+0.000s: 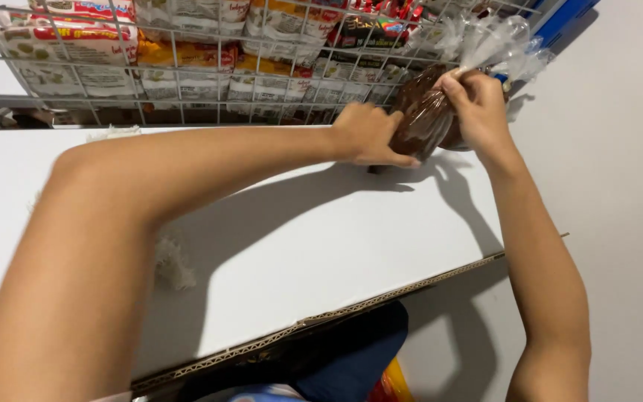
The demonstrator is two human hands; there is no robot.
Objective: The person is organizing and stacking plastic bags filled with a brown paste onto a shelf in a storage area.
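On white cardboard sheet (321, 238): L hand (366, 135) & R hand (478, 112) clasp glossy brown plastic bag (422, 119).

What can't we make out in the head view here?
- Contents of the clear bag: a dark brown mass, its kind unclear through the plastic.
- Left hand: fingertips hidden behind the bag.
- Right hand: its grip at the bag's neck is on the far side.
- Packets in the wire basket: cut off by the top edge.
- Under the white board: hidden by the board.
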